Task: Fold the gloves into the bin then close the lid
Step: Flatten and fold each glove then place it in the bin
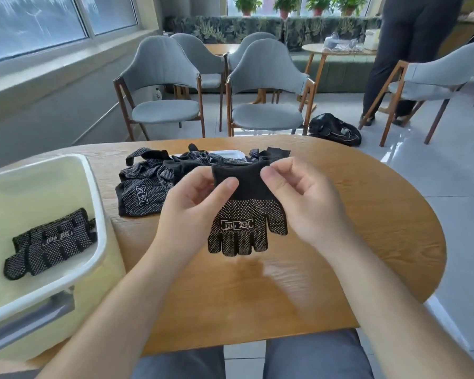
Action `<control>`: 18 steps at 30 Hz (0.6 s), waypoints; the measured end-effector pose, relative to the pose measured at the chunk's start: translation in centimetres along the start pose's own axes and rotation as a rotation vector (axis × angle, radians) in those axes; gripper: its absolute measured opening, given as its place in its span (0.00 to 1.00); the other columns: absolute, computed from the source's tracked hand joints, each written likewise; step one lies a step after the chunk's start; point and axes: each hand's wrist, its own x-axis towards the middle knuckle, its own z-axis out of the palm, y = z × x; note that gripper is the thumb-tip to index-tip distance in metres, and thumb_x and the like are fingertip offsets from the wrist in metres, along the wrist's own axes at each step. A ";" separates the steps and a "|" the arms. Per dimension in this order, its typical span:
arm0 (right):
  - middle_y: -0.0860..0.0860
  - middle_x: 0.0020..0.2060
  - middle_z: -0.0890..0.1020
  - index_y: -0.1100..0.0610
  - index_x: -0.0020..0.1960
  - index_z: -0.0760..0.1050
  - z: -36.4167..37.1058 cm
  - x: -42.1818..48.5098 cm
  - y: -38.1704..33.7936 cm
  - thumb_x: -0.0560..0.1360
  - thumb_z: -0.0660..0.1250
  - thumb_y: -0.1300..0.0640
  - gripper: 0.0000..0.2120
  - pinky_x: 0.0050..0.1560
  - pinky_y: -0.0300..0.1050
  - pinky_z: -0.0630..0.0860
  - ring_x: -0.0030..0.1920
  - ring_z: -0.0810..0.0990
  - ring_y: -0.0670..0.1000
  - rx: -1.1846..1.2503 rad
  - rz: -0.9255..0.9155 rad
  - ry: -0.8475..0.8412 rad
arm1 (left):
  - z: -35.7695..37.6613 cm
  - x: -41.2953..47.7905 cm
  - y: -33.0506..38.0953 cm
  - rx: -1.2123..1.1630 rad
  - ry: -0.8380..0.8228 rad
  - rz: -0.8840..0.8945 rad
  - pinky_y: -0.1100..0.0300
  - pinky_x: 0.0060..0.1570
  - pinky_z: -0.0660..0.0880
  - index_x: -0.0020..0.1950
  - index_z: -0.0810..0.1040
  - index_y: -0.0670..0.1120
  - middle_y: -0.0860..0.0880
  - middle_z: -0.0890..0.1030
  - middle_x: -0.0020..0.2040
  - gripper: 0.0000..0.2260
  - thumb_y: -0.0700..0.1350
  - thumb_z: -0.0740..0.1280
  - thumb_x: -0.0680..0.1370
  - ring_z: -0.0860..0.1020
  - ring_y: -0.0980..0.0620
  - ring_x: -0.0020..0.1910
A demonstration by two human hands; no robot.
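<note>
well, above the table (367,220), right of the bin (100,214) with one folded glove (52,242) inside, a glove (246,222) hangs cuff-up, its cuff corners pinched by the left hand (192,203) and right hand (307,198); i'd keep both corners level, then fold fingers up to cuff.

Looks forward and down from head height through one wide lens. Hangs close above the worktop (367,228), with the left hand (192,206) and right hand (309,201) at centre. Reaches past the far edge to chairs (268,77) and windows (33,23).
</note>
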 end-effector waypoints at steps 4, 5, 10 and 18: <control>0.45 0.37 0.83 0.50 0.45 0.79 0.2 -0.4 0.7 0.81 0.70 0.52 0.06 0.45 0.39 0.76 0.40 0.81 0.43 0.003 -0.001 0.033 | 0.2 -0.2 -0.1 -0.032 0.037 -0.009 0.60 0.50 0.79 0.49 0.83 0.44 0.46 0.85 0.46 0.04 0.43 0.71 0.77 0.82 0.52 0.47; 0.46 0.37 0.82 0.51 0.45 0.78 0.4 -0.4 0.8 0.81 0.69 0.53 0.06 0.45 0.38 0.75 0.40 0.80 0.43 0.004 -0.006 0.056 | 0.2 -0.2 -0.2 -0.039 0.045 -0.008 0.60 0.50 0.79 0.47 0.83 0.44 0.47 0.84 0.45 0.03 0.43 0.72 0.77 0.82 0.52 0.46; 0.49 0.36 0.78 0.55 0.45 0.75 1.2 -0.9 0.8 0.82 0.68 0.55 0.08 0.41 0.34 0.73 0.37 0.76 0.43 0.000 -0.023 0.142 | 0.4 -0.3 -0.5 -0.025 0.084 -0.008 0.52 0.53 0.78 0.48 0.80 0.46 0.47 0.83 0.44 0.05 0.44 0.74 0.76 0.80 0.50 0.46; 0.41 0.38 0.82 0.48 0.49 0.76 1.1 -1.2 0.9 0.79 0.72 0.52 0.05 0.43 0.36 0.71 0.38 0.78 0.41 -0.083 -0.042 0.163 | 0.5 -0.6 0.1 0.017 0.067 -0.022 0.58 0.53 0.80 0.64 0.77 0.42 0.46 0.87 0.47 0.14 0.38 0.70 0.78 0.85 0.49 0.50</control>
